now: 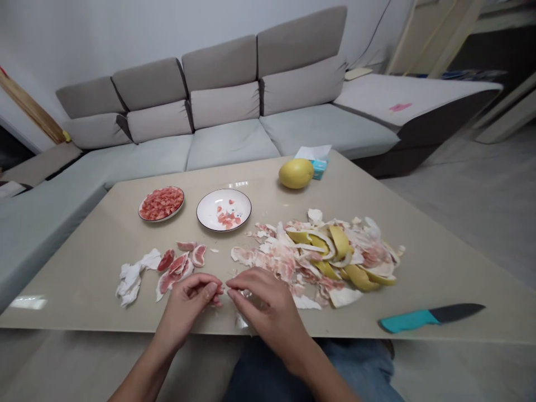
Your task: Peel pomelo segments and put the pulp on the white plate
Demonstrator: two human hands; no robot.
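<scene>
Close together over the front of the table, my left hand (192,298) and my right hand (268,307) meet almost fingertip to fingertip. The left fingers curl in around a small reddish piece of pomelo, mostly hidden by them. On the right, thumb and forefinger are pinched, and whatever is between them is too small to name. Peeled pink pomelo segments (181,265) lie just beyond my left hand. Past my right hand spreads a heap of yellow rind (339,243) and torn pale membrane (276,259). A white plate (205,212) farther back carries a few loose pink pieces.
A second plate at the back left is piled with pink pomelo flesh (161,203). Crumpled tissue (132,279) lies at left. A whole pomelo (296,173) sits beside a tissue pack (319,167). At front right lies a knife (408,321), blade pointing right. Behind stands a sofa (230,142).
</scene>
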